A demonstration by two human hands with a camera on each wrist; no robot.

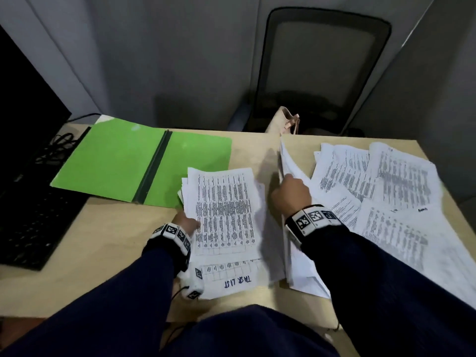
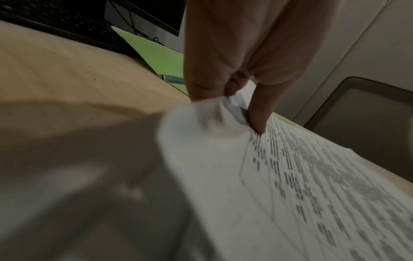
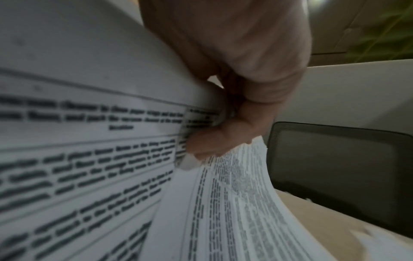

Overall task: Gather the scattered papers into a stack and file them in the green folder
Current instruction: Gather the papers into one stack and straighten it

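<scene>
The green folder (image 1: 123, 161) lies open on the desk at the left, its dark spine (image 1: 154, 166) running down the middle. A gathered stack of printed papers (image 1: 224, 217) lies in front of it, overlapping its right flap. My left hand (image 1: 186, 224) pinches that stack (image 2: 290, 176) at its left edge, thumb on top. My right hand (image 1: 291, 193) grips a second bundle of sheets (image 1: 288, 161) lifted on edge, thumb (image 3: 214, 143) pressed on the print. Loose sheets (image 1: 386, 186) lie spread over the desk's right half.
A black keyboard (image 1: 33, 215) and a dark monitor (image 1: 23, 104) stand at the left edge with cables behind. A mesh office chair (image 1: 322, 65) and a beige bag (image 1: 283, 122) are past the desk's far edge. Grey partition walls surround the wooden desk (image 1: 108, 253).
</scene>
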